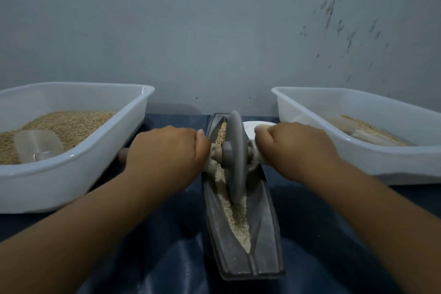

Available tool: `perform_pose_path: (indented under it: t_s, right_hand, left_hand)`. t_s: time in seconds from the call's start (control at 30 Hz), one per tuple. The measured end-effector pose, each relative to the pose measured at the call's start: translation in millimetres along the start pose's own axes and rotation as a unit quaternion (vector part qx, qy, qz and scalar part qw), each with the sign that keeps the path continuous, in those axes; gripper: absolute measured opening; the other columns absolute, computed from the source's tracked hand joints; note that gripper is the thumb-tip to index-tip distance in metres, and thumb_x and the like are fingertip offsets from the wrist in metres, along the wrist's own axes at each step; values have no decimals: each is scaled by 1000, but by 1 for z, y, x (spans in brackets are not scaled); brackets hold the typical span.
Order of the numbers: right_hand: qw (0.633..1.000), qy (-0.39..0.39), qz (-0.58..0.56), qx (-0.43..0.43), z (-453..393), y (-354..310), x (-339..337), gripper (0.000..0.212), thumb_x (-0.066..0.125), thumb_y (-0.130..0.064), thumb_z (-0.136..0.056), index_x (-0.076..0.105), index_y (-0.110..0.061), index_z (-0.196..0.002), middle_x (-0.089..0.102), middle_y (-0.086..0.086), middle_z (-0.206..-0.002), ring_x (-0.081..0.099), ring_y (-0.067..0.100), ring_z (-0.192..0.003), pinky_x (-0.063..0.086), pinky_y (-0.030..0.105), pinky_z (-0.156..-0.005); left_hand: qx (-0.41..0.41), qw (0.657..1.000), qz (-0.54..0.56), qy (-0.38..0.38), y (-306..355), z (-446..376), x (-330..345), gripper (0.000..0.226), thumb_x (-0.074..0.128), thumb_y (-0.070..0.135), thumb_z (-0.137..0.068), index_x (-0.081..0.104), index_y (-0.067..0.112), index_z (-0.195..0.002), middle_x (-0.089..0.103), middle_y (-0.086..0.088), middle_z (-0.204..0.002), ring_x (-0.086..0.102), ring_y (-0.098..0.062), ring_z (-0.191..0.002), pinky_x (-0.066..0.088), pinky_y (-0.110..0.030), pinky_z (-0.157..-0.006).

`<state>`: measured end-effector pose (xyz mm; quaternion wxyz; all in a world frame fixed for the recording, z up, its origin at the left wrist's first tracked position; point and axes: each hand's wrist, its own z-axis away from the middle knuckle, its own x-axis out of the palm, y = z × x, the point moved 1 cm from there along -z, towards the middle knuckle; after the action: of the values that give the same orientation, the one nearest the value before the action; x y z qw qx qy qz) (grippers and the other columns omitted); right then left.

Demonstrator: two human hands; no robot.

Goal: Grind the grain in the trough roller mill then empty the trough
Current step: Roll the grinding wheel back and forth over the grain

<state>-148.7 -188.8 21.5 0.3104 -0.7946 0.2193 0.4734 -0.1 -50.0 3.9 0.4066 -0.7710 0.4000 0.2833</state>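
Between two white tubs, your left hand (pixel 164 150) and right hand (pixel 298 148) each clench the axle of the roller wheel (pixel 236 157), standing in the grain-filled trough (pixel 265 234); no writing is readable.

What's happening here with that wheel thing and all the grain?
A person is grinding grain by hand. The left hand and right hand each grip one end of the axle of a grey roller wheel, which stands in a long dark trough. Crushed grain lies along the groove. The left tub holds whole grain and a scoop; the right tub holds a smaller amount.
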Motion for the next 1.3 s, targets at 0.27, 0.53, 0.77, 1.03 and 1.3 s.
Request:
perform_pose_path:
  t_s: [0.27,0.53,0.77,1.03,1.3]
  right_hand:
    - [992,66,79,-66,-10,3,10,47,23,-39,-97,41,-23,-57,43,-4,-58,39,14,-55,24,30,-51]
    - [982,-186,-11,-26,19,5,-36,28,37,-35,-102,48,-21,-81,56,-3,-59,57,12,-50,53,33,-56]
    - [999,20,7,-48,-8,0,0,31,30,-30,-98,31,-18,-69,35,-3,-63,50,27,-72,38,33,-61]
    - [979,41,161,-116,-12,7,11,33,26,-28,-96,33,-18,-66,35,-5,-61,36,19,-57,28,31,-53]
    - [977,-181,72,-82,10,8,-29,20,49,-23,-98,36,-20,-83,52,-4,-62,53,14,-55,55,38,-66]
  left_hand:
    - [-35,995,-71,-58,-3,-18,10,20,36,22,-95,35,16,-114,49,2,-87,46,-21,-73,16,-27,-43]
    - [112,992,40,-30,-10,21,-33,87,87,14,-43,8,19,-81,24,0,-56,32,-19,-38,39,-27,-32]
    - [-41,999,28,16,-5,-5,0,20,31,21,-88,49,13,-88,41,-3,-63,47,-27,-55,38,-33,-48]
    - [4,996,-65,-54,-5,-21,13,25,19,15,-90,36,12,-107,40,-4,-84,42,-23,-68,39,-32,-57]
    - [27,992,55,-107,-13,14,-24,27,43,33,-92,23,17,-82,35,2,-67,41,-18,-59,48,-38,-58]
